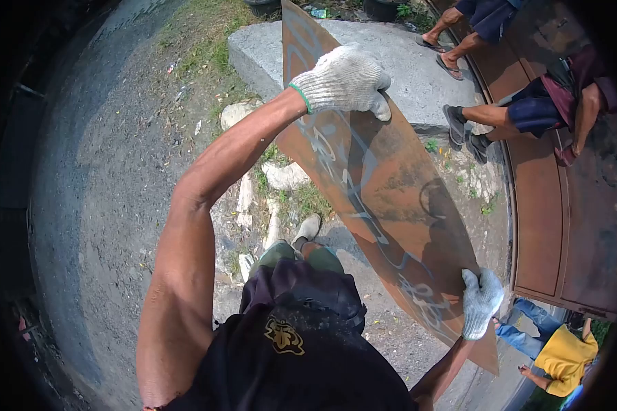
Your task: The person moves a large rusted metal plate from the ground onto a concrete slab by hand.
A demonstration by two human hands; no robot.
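Observation:
A long rusty brown metal sheet with pale painted lettering runs slantwise in front of my body, from top centre to lower right. Both my hands wear whitish knit gloves. My left hand lies over the sheet's upper part, its fingers bent round the right-hand edge. Near the lower end, my right hand grips the same edge, with the thumb raised on the near side. The fingers behind the sheet are hidden. The sheet is held off the ground, above my legs.
A concrete slab lies beyond the sheet, with white rocks near my feet. Two people in dark shorts are at the upper right, beside a rusty metal gate. A person in a yellow shirt is at the lower right.

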